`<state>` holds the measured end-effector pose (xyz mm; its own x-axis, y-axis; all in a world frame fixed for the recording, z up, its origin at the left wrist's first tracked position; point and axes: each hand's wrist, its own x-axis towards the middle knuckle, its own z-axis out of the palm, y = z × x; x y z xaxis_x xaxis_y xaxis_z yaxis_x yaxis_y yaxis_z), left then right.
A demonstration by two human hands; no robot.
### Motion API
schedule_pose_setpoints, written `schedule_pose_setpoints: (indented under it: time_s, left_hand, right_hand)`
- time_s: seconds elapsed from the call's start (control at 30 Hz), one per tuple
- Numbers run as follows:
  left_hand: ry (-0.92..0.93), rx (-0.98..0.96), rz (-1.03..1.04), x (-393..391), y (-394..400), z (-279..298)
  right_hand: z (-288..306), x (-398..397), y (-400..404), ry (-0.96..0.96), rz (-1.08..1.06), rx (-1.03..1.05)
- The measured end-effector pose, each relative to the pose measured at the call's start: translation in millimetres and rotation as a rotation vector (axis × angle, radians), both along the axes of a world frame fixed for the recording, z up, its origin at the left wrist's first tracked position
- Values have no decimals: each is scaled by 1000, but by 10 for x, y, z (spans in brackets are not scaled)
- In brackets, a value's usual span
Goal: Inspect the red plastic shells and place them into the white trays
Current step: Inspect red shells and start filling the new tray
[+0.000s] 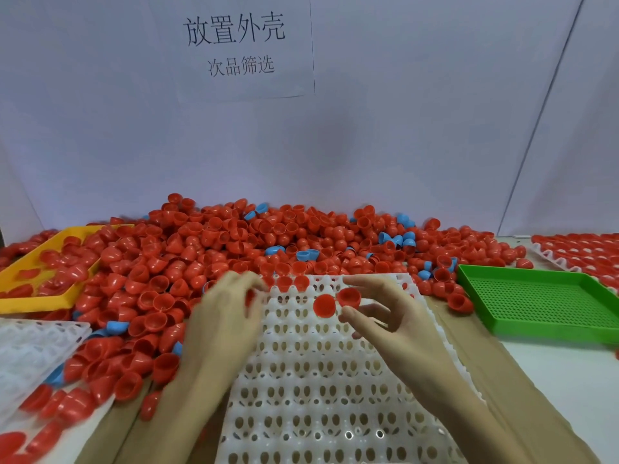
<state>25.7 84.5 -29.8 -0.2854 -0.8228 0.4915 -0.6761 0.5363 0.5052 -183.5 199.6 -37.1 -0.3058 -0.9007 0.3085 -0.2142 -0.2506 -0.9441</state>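
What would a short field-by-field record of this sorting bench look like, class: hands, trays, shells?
left hand: blurred, over the white tray's far-left edge
right hand: holds a red shell at its fingertips
white tray: mostly unfilled, a few shells in far row
green tray: right side
yellow tray: left, holds red shells

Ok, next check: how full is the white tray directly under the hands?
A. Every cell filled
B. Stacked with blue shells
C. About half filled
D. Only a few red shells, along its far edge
D: the white tray shows empty cells nearly throughout, with just a few red shells seated in its far row.
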Motion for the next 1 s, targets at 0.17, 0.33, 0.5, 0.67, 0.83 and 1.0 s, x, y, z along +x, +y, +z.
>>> schedule_pose_setpoints:
  time_s: [0.17, 0.33, 0.5, 0.67, 0.83, 1.0]
  left_hand:
    - [-167, -145, 287, 286, -247, -14]
    - [130, -114, -223, -80, 48, -13]
    - [266, 58, -546, -299, 272, -78]
    - [439, 132, -512, -318, 274, -100]
    - [535, 245, -539, -318, 266, -89]
    - [566, 299, -567, -326, 246, -97]
  right_hand:
    - [-14, 5, 12, 78, 3, -23]
    - [-34, 24, -5, 74, 33, -42]
    - [-40, -1, -11, 29, 59, -68]
    - [-62, -7, -16, 30, 46, -56]
    - [-61, 23, -8, -20, 102, -80]
    - [-69, 28, -5, -21, 78, -100]
